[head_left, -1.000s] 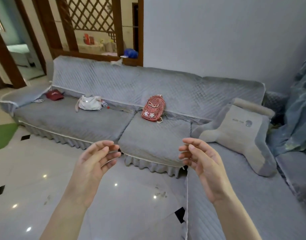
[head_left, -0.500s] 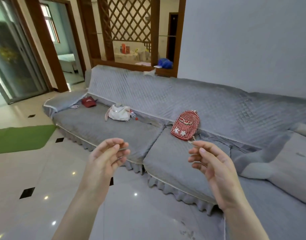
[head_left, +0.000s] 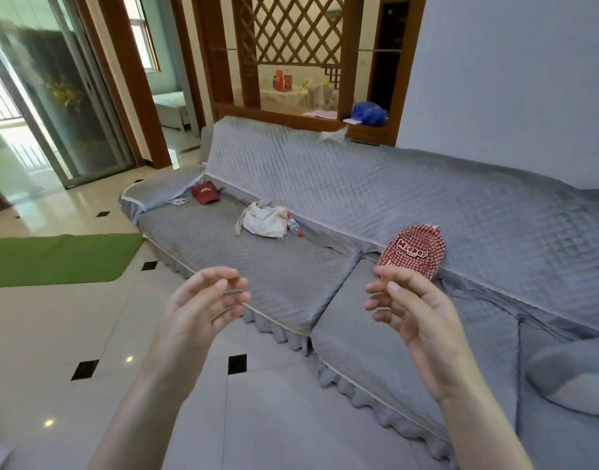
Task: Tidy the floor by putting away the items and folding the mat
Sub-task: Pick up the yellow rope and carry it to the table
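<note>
Both hands — left, right — hung loosely curled, holding nothing. The mat lay unfolded on the floor — folding apparently remained.

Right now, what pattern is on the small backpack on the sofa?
Red-and-white gingham on the small backpack, seen in the head view.

Both bare forearms are reaching forward toward twelve o'clock, palms facing each other. The left hand is hovering with fingers loosely curled, holding nothing. The right hand is mirroring it at three o'clock, fingers relaxed, well apart.
</note>
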`<state>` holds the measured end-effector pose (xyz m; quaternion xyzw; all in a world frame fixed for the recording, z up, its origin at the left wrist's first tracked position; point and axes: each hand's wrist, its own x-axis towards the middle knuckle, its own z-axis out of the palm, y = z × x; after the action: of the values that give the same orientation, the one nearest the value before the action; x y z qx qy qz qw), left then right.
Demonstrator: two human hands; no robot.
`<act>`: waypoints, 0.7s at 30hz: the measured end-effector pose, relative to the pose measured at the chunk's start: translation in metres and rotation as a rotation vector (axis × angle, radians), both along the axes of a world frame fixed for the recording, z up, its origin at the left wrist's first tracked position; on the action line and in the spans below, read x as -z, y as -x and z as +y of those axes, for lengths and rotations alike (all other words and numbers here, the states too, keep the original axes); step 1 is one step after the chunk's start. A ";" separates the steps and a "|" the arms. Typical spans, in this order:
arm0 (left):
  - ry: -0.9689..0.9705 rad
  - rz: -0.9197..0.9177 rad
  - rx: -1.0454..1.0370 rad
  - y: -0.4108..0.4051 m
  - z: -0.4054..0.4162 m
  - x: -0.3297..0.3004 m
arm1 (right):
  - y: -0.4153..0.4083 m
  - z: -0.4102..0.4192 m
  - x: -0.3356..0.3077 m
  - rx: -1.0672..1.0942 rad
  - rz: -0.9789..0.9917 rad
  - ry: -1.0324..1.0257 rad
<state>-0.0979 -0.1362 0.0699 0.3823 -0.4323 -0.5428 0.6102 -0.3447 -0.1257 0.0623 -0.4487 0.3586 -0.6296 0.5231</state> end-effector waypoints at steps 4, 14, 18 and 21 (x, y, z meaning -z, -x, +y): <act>-0.026 -0.008 -0.049 0.005 -0.045 0.007 | 0.004 -0.056 0.003 -0.038 0.000 -0.008; -0.081 0.041 -0.241 0.013 -0.151 0.016 | 0.008 -0.200 0.004 -0.176 0.026 -0.075; -0.119 0.063 -0.350 -0.001 -0.170 0.026 | -0.010 -0.248 0.011 -0.262 0.080 -0.108; -0.166 0.049 -0.441 -0.019 -0.179 0.037 | -0.031 -0.278 0.020 -0.323 0.093 -0.153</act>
<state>-0.0788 -0.3149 0.0332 0.5031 -0.2773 -0.4392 0.6907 -0.3133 -0.4041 0.0419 -0.4880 0.3529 -0.4869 0.6327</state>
